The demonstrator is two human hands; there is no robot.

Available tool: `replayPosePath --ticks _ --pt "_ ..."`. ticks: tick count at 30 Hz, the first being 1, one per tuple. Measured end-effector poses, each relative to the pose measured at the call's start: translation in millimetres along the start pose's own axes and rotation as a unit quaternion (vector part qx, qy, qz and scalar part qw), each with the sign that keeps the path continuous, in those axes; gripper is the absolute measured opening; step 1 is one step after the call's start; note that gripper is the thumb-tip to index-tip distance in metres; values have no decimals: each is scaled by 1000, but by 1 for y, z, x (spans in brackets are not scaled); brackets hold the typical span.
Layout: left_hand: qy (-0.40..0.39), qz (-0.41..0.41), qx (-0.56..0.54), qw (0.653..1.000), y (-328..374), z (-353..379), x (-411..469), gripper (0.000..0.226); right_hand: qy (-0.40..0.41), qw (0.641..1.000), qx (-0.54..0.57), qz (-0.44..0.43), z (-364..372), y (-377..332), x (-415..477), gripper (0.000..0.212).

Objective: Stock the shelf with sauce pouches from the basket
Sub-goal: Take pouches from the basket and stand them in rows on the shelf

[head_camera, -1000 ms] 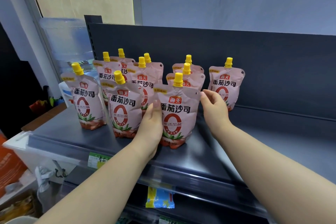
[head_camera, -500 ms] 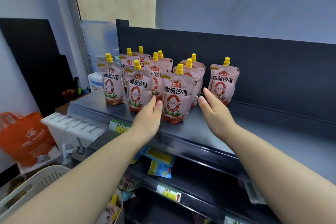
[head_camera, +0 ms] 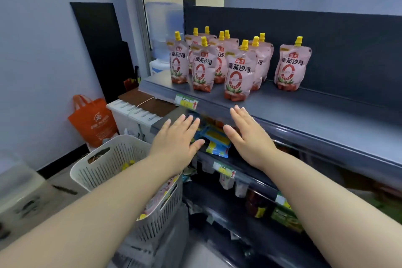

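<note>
Several pink sauce pouches with yellow caps stand upright on the dark grey top shelf [head_camera: 304, 111]. The frontmost pouch [head_camera: 238, 72] stands near the shelf's front edge, and a lone pouch [head_camera: 291, 65] stands apart to the right. My left hand [head_camera: 176, 139] and my right hand [head_camera: 245, 137] hover below and in front of the shelf edge, both flat with fingers spread, holding nothing. A white slotted basket [head_camera: 104, 165] sits at lower left under my left forearm, with pouches partly visible inside.
Lower shelves hold blue and yellow packets [head_camera: 215, 139] and hanging goods. An orange bag [head_camera: 93, 119] leans on the left wall beside a white unit [head_camera: 134, 113]. A water bottle [head_camera: 161, 28] stands behind the shelf's left end. The top shelf's right half is bare.
Both hands let go of the frontmost pouch and drew back and down, away from the shelf. The view pulled back and left, bringing the basket into sight.
</note>
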State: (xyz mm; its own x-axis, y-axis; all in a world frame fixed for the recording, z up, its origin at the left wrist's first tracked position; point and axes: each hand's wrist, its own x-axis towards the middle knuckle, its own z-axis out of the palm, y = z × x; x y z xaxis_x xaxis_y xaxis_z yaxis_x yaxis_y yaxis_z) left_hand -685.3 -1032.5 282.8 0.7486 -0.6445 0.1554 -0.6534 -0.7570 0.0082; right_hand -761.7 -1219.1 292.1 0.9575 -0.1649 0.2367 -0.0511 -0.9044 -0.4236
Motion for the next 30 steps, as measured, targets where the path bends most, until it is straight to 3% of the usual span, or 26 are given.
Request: replayPosePath --ticks 14,26,30 --pt "-128 -147 17 981 -159 83 -118 61 -163 986 -17 -29 158 -75 6 64" --pt "-150 -116 -68 980 -318 126 -80 59 -221 962 -66 146 290 -112 23 64" --pt "-176 -77 -93 977 -330 149 -54 57 -243 945 -161 150 309 -107 7 65"
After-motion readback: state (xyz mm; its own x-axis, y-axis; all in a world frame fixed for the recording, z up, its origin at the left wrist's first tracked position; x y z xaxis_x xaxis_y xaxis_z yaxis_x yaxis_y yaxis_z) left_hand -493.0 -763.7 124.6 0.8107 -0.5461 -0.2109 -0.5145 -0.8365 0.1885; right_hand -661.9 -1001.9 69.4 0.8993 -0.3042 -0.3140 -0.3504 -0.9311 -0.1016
